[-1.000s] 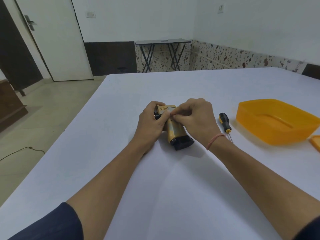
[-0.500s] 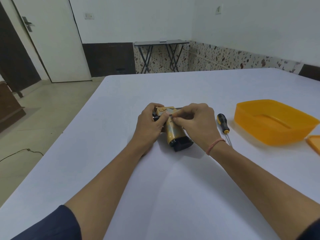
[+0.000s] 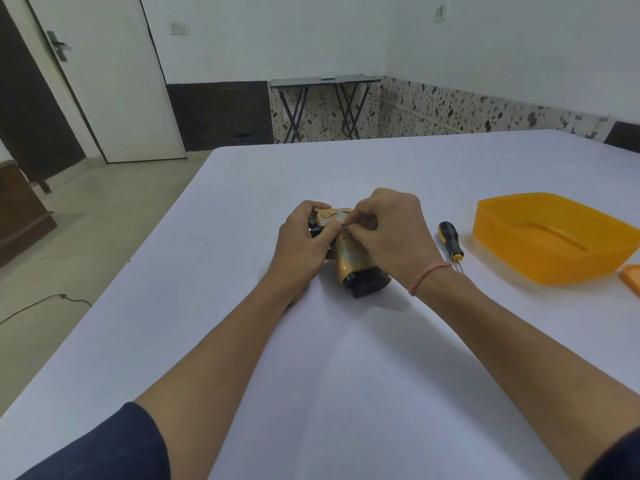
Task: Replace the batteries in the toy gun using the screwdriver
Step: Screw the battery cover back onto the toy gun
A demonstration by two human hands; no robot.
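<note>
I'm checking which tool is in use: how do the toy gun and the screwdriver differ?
The toy gun is gripped by the left hand while the right hand pinches at it; the screwdriver lies untouched beside the right wrist. The toy gun is tan-gold with a black end; the screwdriver has a black-and-yellow handle and a thin shaft. Both lie on the white table.

On the table the toy gun lies held between the left hand and the right hand, the screwdriver just right of that hand, the tub further right, and a folding table stands on the floor behind.
</note>
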